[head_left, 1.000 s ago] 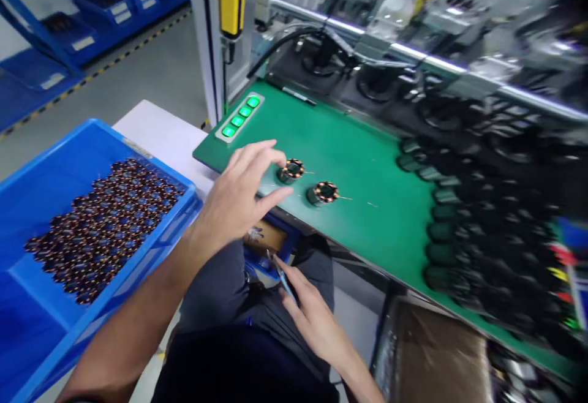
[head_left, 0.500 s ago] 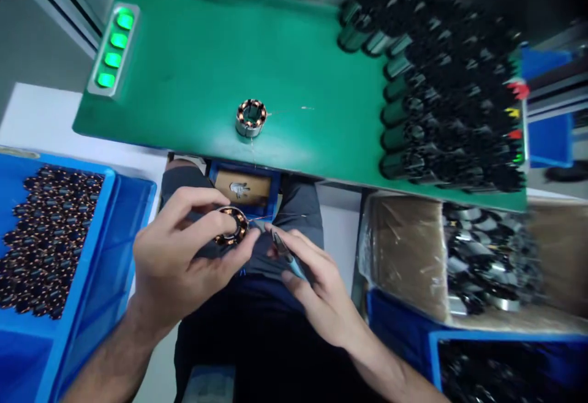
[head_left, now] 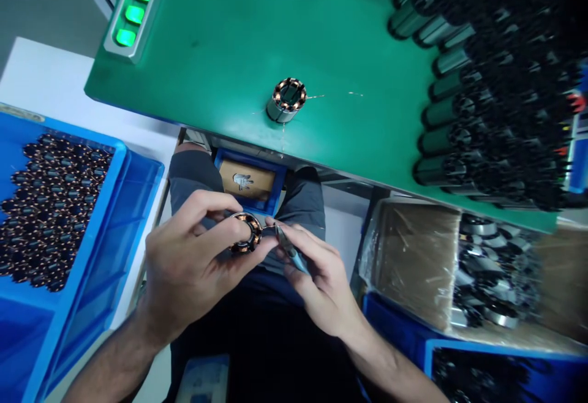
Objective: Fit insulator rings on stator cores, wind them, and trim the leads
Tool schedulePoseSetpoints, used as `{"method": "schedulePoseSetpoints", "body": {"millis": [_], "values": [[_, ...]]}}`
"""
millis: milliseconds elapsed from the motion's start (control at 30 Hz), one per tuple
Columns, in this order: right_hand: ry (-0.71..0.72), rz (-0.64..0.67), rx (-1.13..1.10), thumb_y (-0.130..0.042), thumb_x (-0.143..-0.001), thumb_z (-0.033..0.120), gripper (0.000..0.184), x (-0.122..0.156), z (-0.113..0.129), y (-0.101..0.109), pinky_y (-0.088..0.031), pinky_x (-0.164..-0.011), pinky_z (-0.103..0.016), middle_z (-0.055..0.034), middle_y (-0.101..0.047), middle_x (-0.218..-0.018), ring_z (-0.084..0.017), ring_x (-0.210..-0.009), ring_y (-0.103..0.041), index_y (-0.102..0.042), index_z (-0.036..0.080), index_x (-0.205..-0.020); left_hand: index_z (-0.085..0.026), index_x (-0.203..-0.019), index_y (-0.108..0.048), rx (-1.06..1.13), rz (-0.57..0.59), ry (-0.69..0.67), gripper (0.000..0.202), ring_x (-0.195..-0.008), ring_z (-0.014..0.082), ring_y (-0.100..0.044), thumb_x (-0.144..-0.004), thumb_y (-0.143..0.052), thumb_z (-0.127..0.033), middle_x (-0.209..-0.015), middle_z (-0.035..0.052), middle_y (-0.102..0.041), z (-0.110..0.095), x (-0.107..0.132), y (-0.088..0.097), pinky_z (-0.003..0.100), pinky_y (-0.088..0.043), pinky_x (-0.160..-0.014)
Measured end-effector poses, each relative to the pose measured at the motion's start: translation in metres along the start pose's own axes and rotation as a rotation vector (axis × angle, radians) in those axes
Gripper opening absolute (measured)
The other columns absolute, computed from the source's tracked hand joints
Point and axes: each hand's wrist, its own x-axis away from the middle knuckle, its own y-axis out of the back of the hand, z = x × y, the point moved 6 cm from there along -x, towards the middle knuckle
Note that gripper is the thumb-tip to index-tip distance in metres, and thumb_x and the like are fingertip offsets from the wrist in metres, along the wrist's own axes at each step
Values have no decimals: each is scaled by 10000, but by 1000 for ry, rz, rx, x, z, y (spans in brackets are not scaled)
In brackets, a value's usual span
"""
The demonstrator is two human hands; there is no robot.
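My left hand (head_left: 197, 256) is closed round a ring-shaped motor stator (head_left: 252, 245) with copper windings, its index finger lying over the ring's opening. My right hand (head_left: 316, 274) grips a pair of pliers (head_left: 294, 255) with light blue handles. The jaws of the pliers are at a thin wire lead on the stator's right side; whether they pinch it I cannot tell. Both hands are above my lap, in front of the table edge. A second stator (head_left: 287, 101) stands upright on the green tabletop (head_left: 220, 54), with thin wire leads sticking out.
A blue bin (head_left: 120, 164) at the left holds many copper-wound stators (head_left: 59, 207). Rows of dark cylindrical parts (head_left: 454, 121) stand at the table's right. Below them are a cardboard box (head_left: 413, 256) of metal rings and another blue bin (head_left: 429, 354). A green-lit button strip (head_left: 133, 14) sits at upper left.
The pliers' jaws have come up to the wire lead beside the held stator. The camera view has shifted, so the table and its parts appear further right and higher.
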Motion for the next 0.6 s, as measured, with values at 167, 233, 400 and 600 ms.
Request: {"method": "schedulePoseSetpoints", "body": {"millis": [167,233,400,600], "values": [[-60,5,-21,-584,-955,57,633,-7,-15,-4,-672,-905,-332,-11,-798,-939,-189,-847,-765,-822,265,-1503,-239,-891,-779,32,-14,91,234,-880,130,-773,-958,-987,-323,-1077,22,-808,14,6,-4,229,-618,-715],[-116,-2,19,-580,-968,83,594,-12,-24,-3,-670,-881,-343,-12,-781,-915,-180,-783,-719,-837,242,-1480,-234,-903,-782,171,7,220,226,-920,163,-786,-923,-996,-306,-1089,39,-797,29,11,-9,242,-639,-711],[-12,-58,256,-704,-959,166,686,-20,-25,3,-654,-810,-364,-36,-691,-1002,-201,-856,-641,-732,263,-1637,-216,-1044,-824,827,-13,679,189,-942,190,-839,-960,-933,-346,-1219,71,-797,65,30,-34,225,-663,-653],[229,-178,445,-845,-980,142,902,-15,-7,3,-640,-825,-369,-31,-607,-1083,-212,-958,-657,-567,475,-1770,-232,-994,-899,1084,22,795,141,-922,162,-816,-944,-971,-342,-1083,39,-847,55,27,-54,246,-693,-812]]}}
